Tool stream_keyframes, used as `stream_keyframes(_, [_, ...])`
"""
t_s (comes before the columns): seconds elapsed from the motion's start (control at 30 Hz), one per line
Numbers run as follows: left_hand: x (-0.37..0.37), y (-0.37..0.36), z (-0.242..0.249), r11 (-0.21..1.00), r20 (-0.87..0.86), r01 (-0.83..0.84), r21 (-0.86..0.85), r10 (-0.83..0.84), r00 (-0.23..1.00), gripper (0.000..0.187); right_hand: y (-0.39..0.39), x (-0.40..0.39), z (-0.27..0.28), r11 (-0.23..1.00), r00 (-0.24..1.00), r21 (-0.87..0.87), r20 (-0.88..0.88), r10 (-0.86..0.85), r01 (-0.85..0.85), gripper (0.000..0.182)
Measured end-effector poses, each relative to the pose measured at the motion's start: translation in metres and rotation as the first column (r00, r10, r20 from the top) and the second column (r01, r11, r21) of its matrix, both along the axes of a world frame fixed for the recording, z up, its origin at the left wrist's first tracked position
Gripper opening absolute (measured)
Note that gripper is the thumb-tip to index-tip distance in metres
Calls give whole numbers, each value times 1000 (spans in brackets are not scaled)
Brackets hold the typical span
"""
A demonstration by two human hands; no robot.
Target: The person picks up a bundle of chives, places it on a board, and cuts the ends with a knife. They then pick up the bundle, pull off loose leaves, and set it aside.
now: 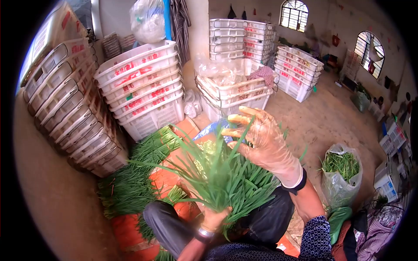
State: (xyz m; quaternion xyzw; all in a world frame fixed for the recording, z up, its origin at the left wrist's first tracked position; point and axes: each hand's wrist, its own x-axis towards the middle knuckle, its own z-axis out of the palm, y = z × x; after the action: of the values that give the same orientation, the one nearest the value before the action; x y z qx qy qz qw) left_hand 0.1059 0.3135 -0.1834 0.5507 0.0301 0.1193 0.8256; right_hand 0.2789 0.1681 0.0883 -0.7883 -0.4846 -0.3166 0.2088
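My left hand (213,219), low in front of my lap, is closed round the base of a bunch of green chives (217,182). The long flat leaves fan upward and outward, some of them blurred. Above the bunch and to its right is my right hand (265,141) in a thin, stained translucent glove. Its fingers are curled but apart, and a leaf tip passes close to them; I see nothing gripped there. More loose chives (254,185) lie across my lap under the right wrist. Bundled chives (126,187) are piled on the floor at left.
Stacked white crates (143,87) stand along the left wall, with another crate stack (235,95) ahead holding plastic and cloth. A clear bag of green trimmings (342,169) sits at right. Orange sheeting (130,232) lies beneath the bundles. Clothing (374,230) is heaped at lower right.
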Motion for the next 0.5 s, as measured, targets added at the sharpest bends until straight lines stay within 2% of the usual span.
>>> stream_keyframes(0.07, [1, 3, -19, 999, -8, 33, 24, -33, 999, 82, 3, 2, -3, 1000, 996, 1, 90, -12, 12, 28])
stream_keyframes(0.1, [-1, 1, -12, 1000, -37, 17, 5, -16, 999, 89, 4, 3, -4, 1000, 991, 1, 134, -17, 17, 23])
stream_keyframes(0.2, [-6, -4, 10, 1000, -106, -18, -19, 16, 994, 111, 2, 8, 1, 994, 996, 94, 61, -59, 53, 9])
stream_keyframes(0.23, [-6, -3, 10, 1000, -114, -16, -3, 16, 993, 117, 1, 8, 8, 979, 1000, 203, 2, 3, -3, 7])
stream_keyframes(0.33, [-6, 0, -6, 996, -82, 40, 82, -33, 996, 96, -6, 16, 24, 950, 991, 310, -130, 11, 30, 10])
stream_keyframes(0.4, [-5, 2, -14, 988, -135, 147, 40, -141, 981, 77, 0, 15, 37, 979, 990, 203, -128, 63, -36, 13])
stream_keyframes(0.5, [-3, 0, -26, 974, -119, 133, 186, -112, 987, 55, 17, 17, 45, 992, 986, 22, -101, 130, -128, 23])
